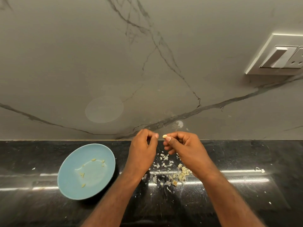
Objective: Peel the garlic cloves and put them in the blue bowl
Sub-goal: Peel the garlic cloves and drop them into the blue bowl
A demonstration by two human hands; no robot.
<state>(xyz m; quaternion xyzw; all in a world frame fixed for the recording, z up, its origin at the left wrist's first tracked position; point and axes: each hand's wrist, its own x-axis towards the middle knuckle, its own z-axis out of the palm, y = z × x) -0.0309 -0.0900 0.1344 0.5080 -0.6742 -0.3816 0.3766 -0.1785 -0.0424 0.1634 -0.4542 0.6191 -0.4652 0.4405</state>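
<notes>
Pale garlic clove point(164, 136) pinched by fingers point(169, 140) of right hand point(186, 149); left hand point(144, 145) curled, empty.

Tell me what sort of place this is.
Most likely a home kitchen: a polished black stone counter, a marble-look wall with a switch plate, and a blue bowl beside garlic skins, with the right hand pinching a garlic clove.

A grey marble-patterned wall point(65, 63), crossed by dark branching veins, is shown rising behind a polished black speckled worktop point(246, 154), on which long streaks of reflected light point(242, 171) are seen, while a white switch-and-socket plate point(278, 54) is mounted at the upper right.
</notes>
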